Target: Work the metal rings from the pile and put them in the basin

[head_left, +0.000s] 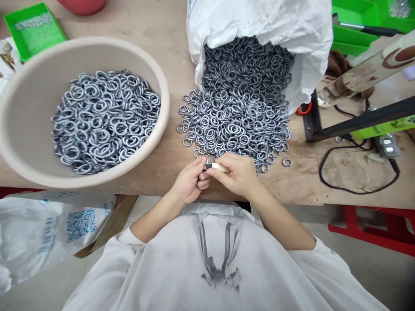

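Note:
My left hand (188, 180) is closed in a pinch on a grey ring (201, 176), mostly hidden by the fingers. My right hand (240, 173) grips a small knife (221, 167) with a pale handle, its short dark blade against the ring at the left fingertips. Both hands meet just above the table's front edge. Right behind them spreads a heap of loose grey rings (233, 125), spilling from the mouth of a white sack (259, 19) lying on its side. To the left, a large beige basin (29, 108) holds a pile of similar rings (103, 121).
Green trays (35, 30) sit at the back left and back right. On the right are a black metal frame (363, 119), a clear tube (366, 71) and a looped black cable (324, 162). One ring (287, 162) lies apart. A red stool (372, 226) stands below the table.

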`<state>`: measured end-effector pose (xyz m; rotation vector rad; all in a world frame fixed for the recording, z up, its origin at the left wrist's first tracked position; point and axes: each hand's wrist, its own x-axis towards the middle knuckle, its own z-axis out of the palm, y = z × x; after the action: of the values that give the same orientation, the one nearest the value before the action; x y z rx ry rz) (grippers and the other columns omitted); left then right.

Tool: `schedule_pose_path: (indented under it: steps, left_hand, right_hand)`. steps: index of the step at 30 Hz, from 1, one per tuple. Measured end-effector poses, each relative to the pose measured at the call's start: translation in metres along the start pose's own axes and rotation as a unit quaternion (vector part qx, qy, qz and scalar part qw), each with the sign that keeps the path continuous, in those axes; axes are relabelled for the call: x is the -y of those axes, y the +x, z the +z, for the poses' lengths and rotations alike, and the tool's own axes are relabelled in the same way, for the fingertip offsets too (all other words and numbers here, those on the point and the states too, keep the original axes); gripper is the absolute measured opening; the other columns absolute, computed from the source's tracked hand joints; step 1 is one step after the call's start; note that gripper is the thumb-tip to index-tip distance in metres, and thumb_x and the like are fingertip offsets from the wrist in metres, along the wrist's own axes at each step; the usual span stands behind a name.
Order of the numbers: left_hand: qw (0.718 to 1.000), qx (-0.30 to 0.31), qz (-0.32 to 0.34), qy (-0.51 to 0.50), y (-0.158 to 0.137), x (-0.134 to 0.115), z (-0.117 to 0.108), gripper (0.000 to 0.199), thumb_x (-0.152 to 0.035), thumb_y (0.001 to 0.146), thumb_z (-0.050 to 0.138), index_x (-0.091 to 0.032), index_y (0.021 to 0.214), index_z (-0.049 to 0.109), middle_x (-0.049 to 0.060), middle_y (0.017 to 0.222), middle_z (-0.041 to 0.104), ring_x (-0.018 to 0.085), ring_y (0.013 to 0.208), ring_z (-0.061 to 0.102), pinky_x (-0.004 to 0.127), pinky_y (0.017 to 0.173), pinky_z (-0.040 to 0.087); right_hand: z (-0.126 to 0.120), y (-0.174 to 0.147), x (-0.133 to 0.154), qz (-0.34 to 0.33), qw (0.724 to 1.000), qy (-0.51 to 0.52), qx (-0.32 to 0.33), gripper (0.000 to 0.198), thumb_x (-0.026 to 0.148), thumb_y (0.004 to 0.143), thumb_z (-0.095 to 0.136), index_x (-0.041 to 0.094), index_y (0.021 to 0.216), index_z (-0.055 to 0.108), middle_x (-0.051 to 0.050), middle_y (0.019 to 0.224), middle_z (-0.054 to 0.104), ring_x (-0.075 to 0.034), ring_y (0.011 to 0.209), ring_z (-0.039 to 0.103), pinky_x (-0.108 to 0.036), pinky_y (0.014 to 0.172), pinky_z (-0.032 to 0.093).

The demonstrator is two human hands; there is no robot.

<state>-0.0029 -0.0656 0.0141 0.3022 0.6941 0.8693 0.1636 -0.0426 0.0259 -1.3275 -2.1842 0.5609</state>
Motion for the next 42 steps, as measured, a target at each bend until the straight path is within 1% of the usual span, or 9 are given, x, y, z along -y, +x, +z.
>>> schedule_pose_path:
  steps: [6, 10, 15, 19, 23, 28, 31, 35, 42]
  left_hand:
    - [0.999, -0.004, 0.032, 0.017, -0.004, -0.005, -0.002, 0.035, -0.042, 0.080, 0.074, -0.015, 0.076, 0.052, -0.006, 0.059, 0.047, 0.003, 0.041, 0.036, 0.015, 0.040, 0.026]
    - [0.996, -0.026, 0.055, 0.067, -0.001, -0.006, -0.010, 0.031, -0.039, 0.082, 0.072, -0.015, 0.099, 0.064, -0.003, 0.065, 0.057, 0.003, 0.043, 0.039, 0.016, 0.041, 0.026]
    - [0.992, -0.058, 0.067, 0.087, 0.005, -0.006, -0.009, 0.031, -0.044, 0.078, 0.068, -0.015, 0.088, 0.062, 0.000, 0.075, 0.059, 0.007, 0.052, 0.049, 0.017, 0.040, 0.028]
    - [0.981, -0.077, 0.108, 0.143, 0.012, 0.003, 0.003, 0.039, -0.053, 0.078, 0.070, -0.017, 0.087, 0.059, -0.002, 0.073, 0.056, 0.006, 0.052, 0.044, 0.017, 0.040, 0.025]
    - [0.969, -0.060, 0.166, 0.176, 0.016, 0.012, 0.014, 0.045, -0.058, 0.074, 0.075, -0.017, 0.080, 0.056, -0.004, 0.064, 0.050, 0.005, 0.052, 0.039, 0.017, 0.044, 0.029]
    - [0.984, -0.051, 0.087, 0.149, 0.013, 0.015, 0.019, 0.047, -0.056, 0.072, 0.078, -0.018, 0.077, 0.051, -0.006, 0.060, 0.045, 0.004, 0.048, 0.035, 0.016, 0.043, 0.024]
    - [0.991, -0.022, 0.026, 0.129, 0.011, 0.016, 0.020, 0.048, -0.057, 0.073, 0.076, -0.017, 0.077, 0.049, -0.006, 0.060, 0.044, 0.004, 0.046, 0.033, 0.016, 0.041, 0.018]
    - [0.992, 0.005, 0.033, 0.120, 0.010, 0.018, 0.022, 0.044, -0.054, 0.076, 0.074, -0.017, 0.079, 0.051, -0.006, 0.058, 0.042, 0.004, 0.046, 0.032, 0.015, 0.040, 0.019]
    - [0.993, -0.016, 0.067, 0.097, 0.010, 0.013, 0.023, 0.038, -0.043, 0.078, 0.072, -0.017, 0.071, 0.045, -0.006, 0.058, 0.039, 0.004, 0.047, 0.029, 0.014, 0.040, 0.022]
  right_hand:
    - [-0.017, 0.038, -0.034, 0.133, 0.971, -0.187, -0.059, 0.039, 0.054, 0.093, 0.054, 0.019, 0.101, 0.071, -0.009, 0.092, 0.068, -0.022, 0.077, 0.058, -0.030, 0.064, 0.033]
    - [-0.021, 0.052, -0.055, 0.156, 0.964, -0.210, -0.044, 0.033, 0.046, 0.093, 0.056, 0.018, 0.087, 0.073, -0.012, 0.090, 0.066, -0.023, 0.075, 0.057, -0.032, 0.063, 0.034]
    - [-0.021, 0.035, -0.042, 0.193, 0.974, 0.102, -0.053, 0.038, 0.055, 0.085, 0.064, 0.019, 0.076, 0.070, -0.005, 0.073, 0.063, -0.016, 0.060, 0.051, -0.030, 0.055, 0.036]
    - [-0.006, 0.007, -0.012, 0.232, 0.873, 0.427, 0.026, 0.040, 0.059, 0.076, 0.073, 0.019, 0.078, 0.068, -0.001, 0.068, 0.064, -0.009, 0.047, 0.048, -0.024, 0.043, 0.033]
    - [0.010, -0.010, 0.004, 0.243, 0.821, 0.516, -0.002, 0.037, 0.051, 0.071, 0.080, 0.020, 0.074, 0.060, 0.004, 0.062, 0.059, -0.006, 0.043, 0.043, -0.021, 0.040, 0.033]
    - [0.010, -0.016, 0.006, 0.200, 0.833, 0.510, -0.080, 0.033, 0.041, 0.073, 0.082, 0.022, 0.089, 0.061, 0.005, 0.069, 0.059, -0.008, 0.055, 0.054, -0.021, 0.052, 0.047]
    - [0.009, -0.018, 0.005, 0.187, 0.834, 0.517, -0.039, 0.040, 0.045, 0.075, 0.078, 0.023, 0.104, 0.061, 0.003, 0.075, 0.064, -0.011, 0.058, 0.060, -0.024, 0.055, 0.051]
    - [0.013, -0.017, 0.000, 0.186, 0.847, 0.497, -0.029, 0.037, 0.054, 0.081, 0.070, 0.022, 0.098, 0.062, 0.002, 0.075, 0.065, -0.011, 0.055, 0.058, -0.025, 0.053, 0.049]
    - [-0.005, -0.021, -0.001, 0.087, 0.970, 0.219, -0.054, 0.035, 0.053, 0.094, 0.053, 0.021, 0.081, 0.060, 0.000, 0.069, 0.060, -0.013, 0.062, 0.051, -0.027, 0.059, 0.039]
